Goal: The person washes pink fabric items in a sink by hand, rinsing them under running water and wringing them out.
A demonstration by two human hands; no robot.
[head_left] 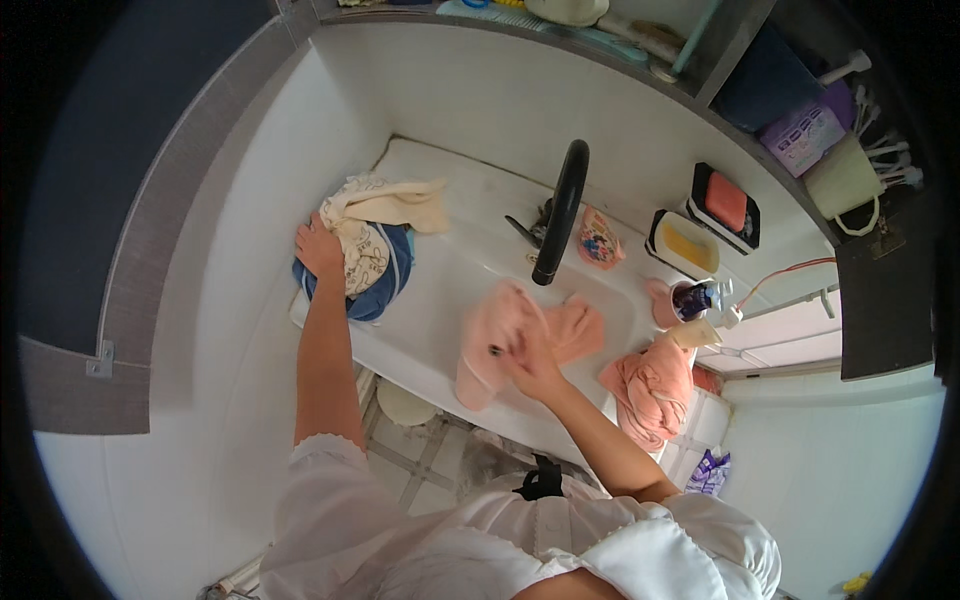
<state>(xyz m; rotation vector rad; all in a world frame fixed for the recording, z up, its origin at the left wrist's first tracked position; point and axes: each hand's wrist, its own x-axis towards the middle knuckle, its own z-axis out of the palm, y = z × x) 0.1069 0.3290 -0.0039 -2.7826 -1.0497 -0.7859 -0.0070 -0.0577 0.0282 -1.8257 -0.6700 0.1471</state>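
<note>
A bundle of cloth lies on the left end of the white washbasin counter: a cream patterned garment (pixel 366 258) on top of a blue one (pixel 394 282). At its left side is my left hand (pixel 318 247), fingers curled against the fabric and pressing into it. Inside the basin (pixel 400 345), my right hand (pixel 532 368) grips a wet-looking pink cloth (pixel 490 340), smeared by motion. Part of that pink fabric (pixel 575 330) spreads to the right of the hand. The black faucet (pixel 565 205) arches over the basin just beyond it.
A second pink cloth bundle (pixel 655 388) rests on the basin's right edge. Along the back right stand a printed pouch (pixel 600 238), a yellow soap dish (pixel 688 245), a red soap bar (pixel 726 200) and a dark bottle (pixel 692 297). A shelf (pixel 640 62) runs above.
</note>
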